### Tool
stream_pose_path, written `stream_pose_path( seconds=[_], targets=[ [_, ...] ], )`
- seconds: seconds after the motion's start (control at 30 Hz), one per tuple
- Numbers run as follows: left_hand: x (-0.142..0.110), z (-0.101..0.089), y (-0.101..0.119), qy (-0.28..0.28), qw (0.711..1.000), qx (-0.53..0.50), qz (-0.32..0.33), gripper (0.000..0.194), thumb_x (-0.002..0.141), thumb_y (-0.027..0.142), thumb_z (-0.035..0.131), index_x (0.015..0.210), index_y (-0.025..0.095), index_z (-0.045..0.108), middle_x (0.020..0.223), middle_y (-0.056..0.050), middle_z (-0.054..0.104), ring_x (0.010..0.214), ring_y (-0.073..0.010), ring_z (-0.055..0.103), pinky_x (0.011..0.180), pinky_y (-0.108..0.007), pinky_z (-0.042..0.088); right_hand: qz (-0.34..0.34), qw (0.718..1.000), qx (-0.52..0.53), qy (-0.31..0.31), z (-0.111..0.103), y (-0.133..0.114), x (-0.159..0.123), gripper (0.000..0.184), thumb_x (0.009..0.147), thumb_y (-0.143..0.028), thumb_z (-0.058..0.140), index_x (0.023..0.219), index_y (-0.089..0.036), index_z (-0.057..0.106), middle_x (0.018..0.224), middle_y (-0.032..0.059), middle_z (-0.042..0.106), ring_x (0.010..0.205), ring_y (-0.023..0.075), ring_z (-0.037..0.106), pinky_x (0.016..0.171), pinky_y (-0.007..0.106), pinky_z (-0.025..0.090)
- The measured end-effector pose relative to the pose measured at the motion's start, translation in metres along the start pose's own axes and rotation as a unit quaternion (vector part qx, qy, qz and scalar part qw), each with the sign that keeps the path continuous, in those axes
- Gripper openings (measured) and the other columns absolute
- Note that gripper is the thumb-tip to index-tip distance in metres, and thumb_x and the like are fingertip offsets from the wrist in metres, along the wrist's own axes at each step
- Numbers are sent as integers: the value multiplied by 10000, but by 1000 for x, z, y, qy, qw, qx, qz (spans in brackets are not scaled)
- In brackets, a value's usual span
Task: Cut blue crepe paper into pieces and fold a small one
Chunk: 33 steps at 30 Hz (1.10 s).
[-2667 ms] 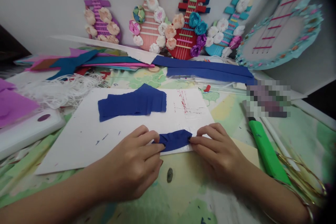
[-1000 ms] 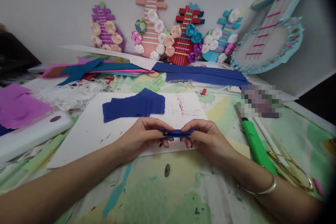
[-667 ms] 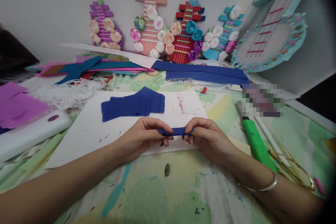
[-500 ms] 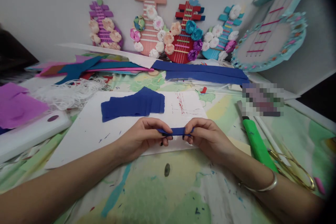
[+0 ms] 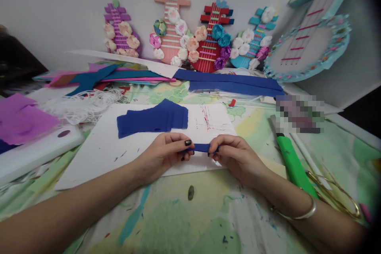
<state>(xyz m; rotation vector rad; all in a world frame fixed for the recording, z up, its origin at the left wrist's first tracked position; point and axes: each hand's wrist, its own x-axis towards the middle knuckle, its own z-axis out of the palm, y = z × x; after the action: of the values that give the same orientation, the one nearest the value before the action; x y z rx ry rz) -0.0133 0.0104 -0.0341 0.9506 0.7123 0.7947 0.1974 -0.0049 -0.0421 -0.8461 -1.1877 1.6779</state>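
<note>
A small folded strip of dark blue crepe paper (image 5: 201, 147) is pinched between my two hands, just above the near edge of a white board (image 5: 101, 151). My left hand (image 5: 165, 154) grips its left end with thumb and fingers closed. My right hand (image 5: 235, 156) pinches the right end the same way. Only a short bit of the strip shows between the fingertips. Farther back on the board lies a stack of cut blue paper pieces (image 5: 153, 119).
A green-handled tool (image 5: 293, 164) and gold scissors (image 5: 336, 196) lie to the right. Long blue paper strips (image 5: 232, 81), coloured foam sheets (image 5: 98, 74), white thread (image 5: 80, 105) and purple paper (image 5: 24, 121) lie behind and left. Flower-decorated paper guitars (image 5: 205, 39) lean on the wall.
Earlier the blue piece lay flat under my fingers on the board. It has been folded into a narrow strip and lifted; now my hands have drawn closer, leaving less strip showing.
</note>
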Motion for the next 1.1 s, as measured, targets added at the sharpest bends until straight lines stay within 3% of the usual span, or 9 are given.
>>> stream_pose_path(
  seconds=[0.1, 0.43, 0.6, 0.8, 1.1],
  targets=[
    [0, 2, -1, 8, 1000, 16, -6, 63, 751, 160, 695, 764, 116, 650, 669, -9, 626, 588, -71, 520, 558, -193, 375, -5, 1000, -5, 3, 0, 0, 1, 155, 702, -92, 578, 723, -168, 712, 679, 14, 645, 628, 104, 535, 613, 237, 408],
    [-2, 6, 1, 14, 999, 35, 0, 240, 724, 155, 709, 902, 151, 548, 685, 22, 614, 597, -68, 530, 568, -187, 371, -35, 999, -6, 18, 3, -2, -2, 206, 640, -121, 537, 685, -169, 733, 746, 38, 625, 701, 137, 530, 642, 262, 421],
    [-2, 6, -2, 14, 994, 105, 19, 226, 749, 195, 701, 912, 153, 550, 767, 6, 633, 644, -79, 556, 615, -204, 402, -20, 999, 3, 28, 7, -3, -1, 284, 739, -205, 611, 1015, -217, 674, 904, 30, 623, 719, 144, 595, 628, 280, 477],
    [-3, 8, -3, 6, 986, 165, 25, 185, 753, 172, 689, 893, 147, 571, 795, -2, 648, 696, -89, 577, 638, -204, 427, 56, 995, -81, -3, 13, -7, -1, 215, 778, -267, 659, 956, -150, 629, 607, 4, 647, 521, 107, 598, 513, 222, 474],
    [-5, 10, 1, 1, 982, 190, 6, 145, 759, 177, 685, 865, 146, 591, 757, 16, 647, 643, -72, 582, 603, -184, 436, 68, 994, -85, 5, 9, -5, 1, 120, 737, -203, 683, 844, -150, 673, 570, -22, 637, 486, 61, 555, 492, 174, 418]
  ],
)
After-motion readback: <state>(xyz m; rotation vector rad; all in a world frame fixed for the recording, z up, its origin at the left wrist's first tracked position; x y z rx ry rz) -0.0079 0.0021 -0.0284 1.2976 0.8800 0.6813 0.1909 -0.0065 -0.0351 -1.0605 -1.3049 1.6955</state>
